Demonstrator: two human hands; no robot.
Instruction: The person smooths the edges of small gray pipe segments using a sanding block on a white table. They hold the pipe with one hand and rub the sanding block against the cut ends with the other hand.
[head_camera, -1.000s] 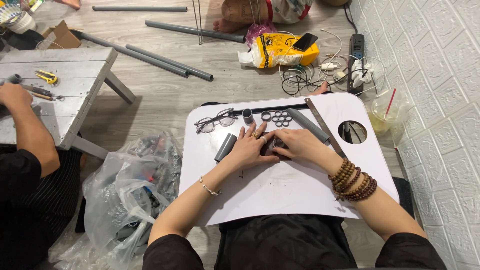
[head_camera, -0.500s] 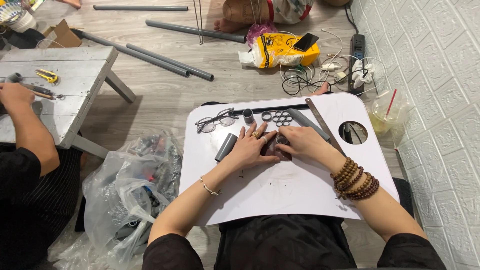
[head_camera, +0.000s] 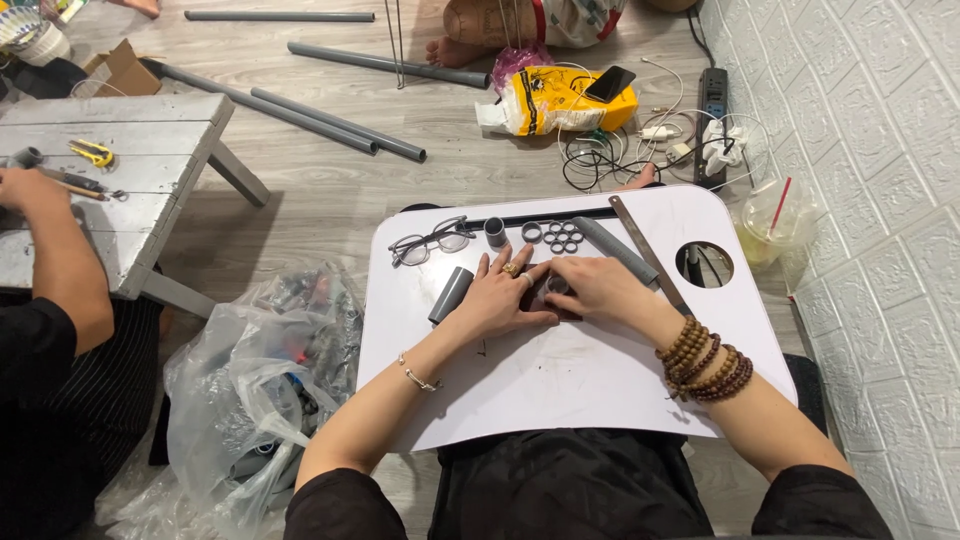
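**Two hands pressed over a small ring on a dark pad**

At the centre of the frame, the left hand (head_camera: 500, 297) lies flat on a dark brown pad (head_camera: 548, 300), fingers spread and pressing down, clasping nothing. The right hand (head_camera: 598, 288) meets it from the right, its fingertips pinched together on a small grey ring (head_camera: 557, 285) that sits on the pad's upper part. The pad rests on a white lap tray (head_camera: 560, 380).

Just left of the left hand lies a short grey pipe piece (head_camera: 451, 294). Along the tray's upper edge, from left to right, are round-framed glasses (head_camera: 428, 244), an upright grey pipe stub (head_camera: 495, 232), a cluster of cut grey rings (head_camera: 557, 236), a longer grey pipe (head_camera: 614, 249) and a metal ruler (head_camera: 650, 254). A bead bracelet (head_camera: 705, 359) wraps the right wrist.

At the left of the frame another person's arm (head_camera: 55, 255) reaches over a grey wooden bench (head_camera: 140, 170).
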